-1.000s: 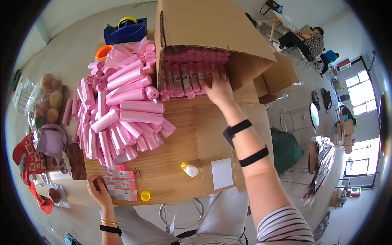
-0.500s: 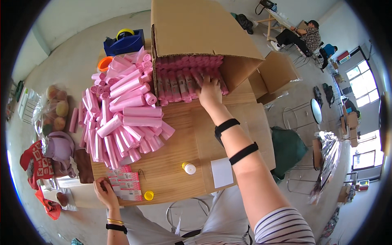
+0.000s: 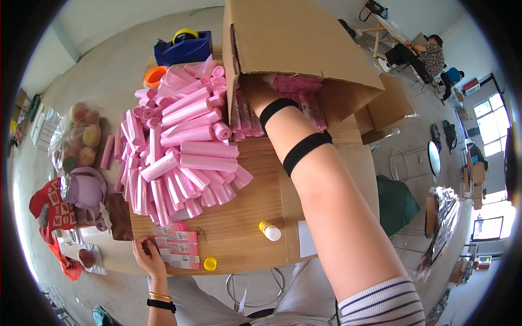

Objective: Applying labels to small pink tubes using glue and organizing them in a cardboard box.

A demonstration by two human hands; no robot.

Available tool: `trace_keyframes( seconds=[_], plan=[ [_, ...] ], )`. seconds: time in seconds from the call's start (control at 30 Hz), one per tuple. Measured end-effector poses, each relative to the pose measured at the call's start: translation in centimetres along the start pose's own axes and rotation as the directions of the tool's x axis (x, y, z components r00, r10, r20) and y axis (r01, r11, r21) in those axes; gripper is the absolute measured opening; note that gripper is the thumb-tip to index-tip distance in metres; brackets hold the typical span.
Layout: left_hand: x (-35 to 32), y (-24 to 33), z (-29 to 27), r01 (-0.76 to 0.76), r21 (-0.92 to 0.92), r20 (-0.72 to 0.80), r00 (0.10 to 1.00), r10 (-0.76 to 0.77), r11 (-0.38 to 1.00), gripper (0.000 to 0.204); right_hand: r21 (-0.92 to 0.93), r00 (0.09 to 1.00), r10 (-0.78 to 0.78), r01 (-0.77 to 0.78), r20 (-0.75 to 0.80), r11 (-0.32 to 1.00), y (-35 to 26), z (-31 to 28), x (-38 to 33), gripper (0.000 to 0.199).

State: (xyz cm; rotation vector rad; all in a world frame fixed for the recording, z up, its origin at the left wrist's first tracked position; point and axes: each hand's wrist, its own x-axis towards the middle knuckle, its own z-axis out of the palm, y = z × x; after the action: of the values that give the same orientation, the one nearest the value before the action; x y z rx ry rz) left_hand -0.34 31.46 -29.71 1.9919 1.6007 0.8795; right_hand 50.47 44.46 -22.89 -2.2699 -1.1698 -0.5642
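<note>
My right arm reaches into an open cardboard box [image 3: 304,41] lying on its side. My right hand [image 3: 256,89] is in the box's shadow at its left inner side, its fingers hidden. Inside, rows of pink rolls with paper bands [image 3: 312,111] are stacked. Left of the box spreads a big heap of loose pink plastic bag rolls [image 3: 187,133]. My left hand [image 3: 148,256] rests at the table's near left corner with curled fingers, beside pink-and-white printed labels [image 3: 182,250]. What lies inside its fingers, if anything, cannot be made out.
On the wooden table [image 3: 244,212] are a white bottle [image 3: 270,231], a yellow cap [image 3: 210,264], white paper [image 3: 308,239], an orange ring [image 3: 155,76] and a blue tape dispenser [image 3: 185,50]. Bagged fruit [image 3: 81,136] is at left. Another cardboard box [image 3: 394,103] stands right. A person [image 3: 429,57] sits far off.
My right hand has moved left and deeper into the box, from the rolls at its front. My left hand stays by the labels. The whole view has shifted slightly.
</note>
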Motion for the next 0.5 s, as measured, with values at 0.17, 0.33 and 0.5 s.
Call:
trace_keyframes(
  seconds=[0.17,0.33,0.5],
  plan=[
    [-0.4,-1.1,0.0,0.005,-0.010,-0.014,1.000,-0.006,1.000,0.008,-0.013,0.999,-0.046,0.047,0.021,0.999,0.3,1.1,-0.2,0.035],
    [-0.3,-0.4,0.0,0.068,-0.048,0.002,0.998,-0.068,0.997,0.007,-0.016,0.997,-0.072,0.073,0.034,0.997,0.4,0.9,-0.2,0.035],
    [0.1,-0.5,0.2,-0.057,-0.022,-0.018,0.998,0.056,0.998,0.007,-0.017,0.996,-0.083,0.083,0.034,0.996,1.1,0.8,0.1,0.036]
  ],
)
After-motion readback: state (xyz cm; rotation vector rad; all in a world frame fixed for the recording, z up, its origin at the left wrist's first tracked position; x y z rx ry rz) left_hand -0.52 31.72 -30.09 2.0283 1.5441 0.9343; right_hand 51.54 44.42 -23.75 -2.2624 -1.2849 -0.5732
